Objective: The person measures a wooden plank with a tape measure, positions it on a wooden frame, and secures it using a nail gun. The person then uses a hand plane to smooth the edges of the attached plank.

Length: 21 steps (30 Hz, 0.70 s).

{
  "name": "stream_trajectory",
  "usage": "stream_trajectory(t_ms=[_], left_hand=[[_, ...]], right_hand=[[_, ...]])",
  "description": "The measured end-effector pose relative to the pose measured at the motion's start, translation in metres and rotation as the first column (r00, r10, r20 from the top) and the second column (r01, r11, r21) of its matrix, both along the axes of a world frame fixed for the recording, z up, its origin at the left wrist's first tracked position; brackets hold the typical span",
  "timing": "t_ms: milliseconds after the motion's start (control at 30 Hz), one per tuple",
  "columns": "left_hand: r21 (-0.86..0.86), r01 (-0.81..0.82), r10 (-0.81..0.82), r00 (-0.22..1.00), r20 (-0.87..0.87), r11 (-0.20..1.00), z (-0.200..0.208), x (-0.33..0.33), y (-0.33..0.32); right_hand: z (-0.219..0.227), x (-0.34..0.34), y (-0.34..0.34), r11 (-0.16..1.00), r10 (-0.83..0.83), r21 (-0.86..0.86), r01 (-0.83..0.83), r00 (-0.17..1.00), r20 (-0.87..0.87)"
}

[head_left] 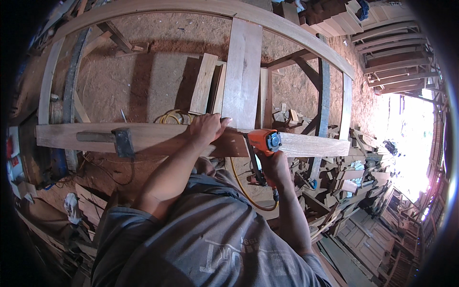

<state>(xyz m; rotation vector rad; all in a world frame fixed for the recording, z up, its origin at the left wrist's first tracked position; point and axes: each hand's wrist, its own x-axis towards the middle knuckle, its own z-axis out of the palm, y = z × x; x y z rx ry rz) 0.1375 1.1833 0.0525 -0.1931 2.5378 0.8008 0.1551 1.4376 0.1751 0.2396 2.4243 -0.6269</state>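
Observation:
A long wooden frame [162, 129] with a wide middle crosspiece [241, 71] lies in front of me. My left hand [208, 128] is curled over the near rail, its thumb beside the joint with the crosspiece. My right hand [275, 165] is wrapped round the handle of an orange and black nail gun [260, 139]. The gun's nose side meets the rail just right of the joint; the exact contact point is hidden. From the gun's base trails a yellow air hose [237, 179]. A hammer with a dark square head [123, 142] rests on the rail's left part.
Dark supports [322, 95] hold the frame above a dirt floor. Boards [204, 83] stand beneath it beside the crosspiece. Wood offcuts [349, 177] are heaped at the right, and stacked timber [397, 48] fills the far right. Yellow hose coils [172, 116] lie below the near rail.

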Motion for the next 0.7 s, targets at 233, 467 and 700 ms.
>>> stream_trajectory(t_ms=[233, 467, 700], left_hand=[[0.006, -0.030, 0.030, 1.000, 0.003, 1.000, -0.005, -0.001, 0.000], [0.034, -0.043, 0.042, 0.998, 0.037, 0.998, -0.003, -0.007, 0.004], [-0.089, -0.017, 0.019, 1.000, 0.013, 0.996, -0.012, -0.004, 0.005]], right_hand=[[0.012, 0.002, -0.009, 0.995, 0.004, -0.101, -0.009, 0.999, -0.045], [-0.058, 0.008, 0.039, 0.925, 0.373, 0.108, -0.364, 0.925, -0.073], [0.003, 0.003, 0.009, 0.988, 0.150, -0.023, -0.151, 0.988, -0.037]])
